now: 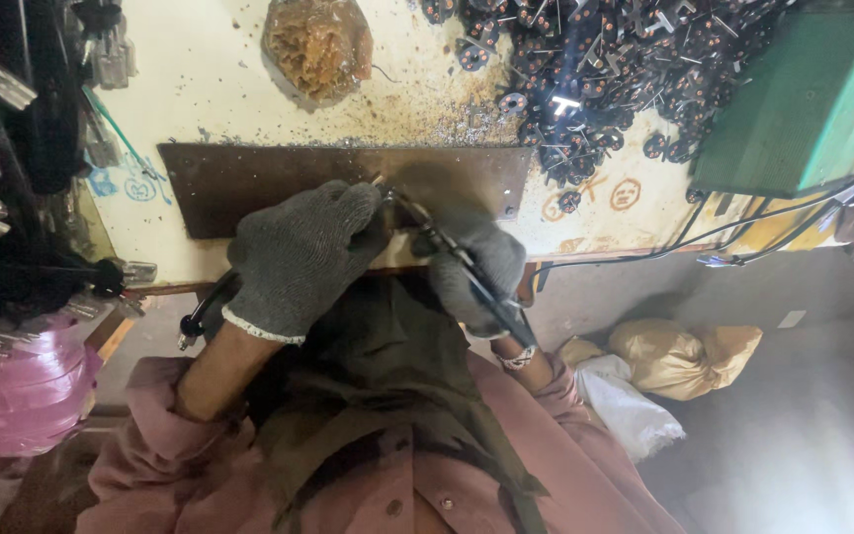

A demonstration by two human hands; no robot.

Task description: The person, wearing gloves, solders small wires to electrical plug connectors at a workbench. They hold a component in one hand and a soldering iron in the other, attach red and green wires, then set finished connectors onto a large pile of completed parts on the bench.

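Note:
Both my hands wear grey knitted gloves and meet over a dark metal plate [249, 178] fixed on the workbench. My left hand [298, 257] is closed around a small part at the plate's front edge; the part itself is mostly hidden. My right hand [476, 267] grips a slim black hand tool [467, 267] whose tip points toward the left hand's fingers. A black cable runs off under my left wrist.
A pile of small dark metal parts [595, 69] lies at the back right of the bench. A brown lump in a bag [318, 44] sits at the back. A green machine box [803, 99] stands right. Pink bags [12, 396] lie left, tan sacks [684, 356] on the floor.

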